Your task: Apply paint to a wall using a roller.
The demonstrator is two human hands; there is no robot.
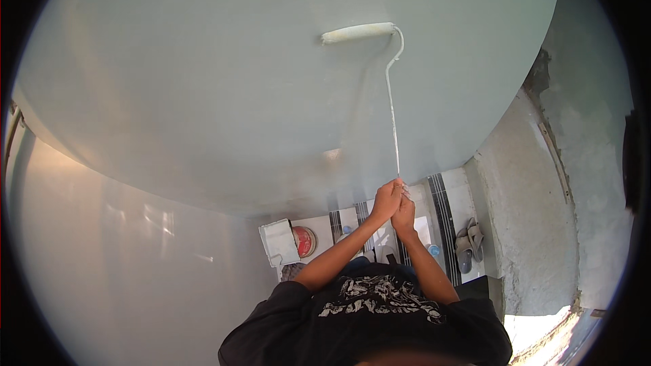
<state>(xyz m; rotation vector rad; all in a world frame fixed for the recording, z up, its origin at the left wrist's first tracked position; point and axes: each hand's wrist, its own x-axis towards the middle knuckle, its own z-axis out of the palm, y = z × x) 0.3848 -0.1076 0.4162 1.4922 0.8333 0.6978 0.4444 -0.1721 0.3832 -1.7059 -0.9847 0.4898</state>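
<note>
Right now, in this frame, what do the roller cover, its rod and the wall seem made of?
Roller cover: probably fabric, matte, judging by its soft-edged, pale surface.
Rod: likely metal, thin yet holding its bends, with a whitish coating.
Wall: perhaps painted plaster, smooth, with slight sheen where light catches it.

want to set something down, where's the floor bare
White tile looks bare just beyond the sandals, between the dark stripe and the grey wall. It is crowded at left, where the white tray and red container sit close together. Tile beneath the forearms is partly hidden.
</note>
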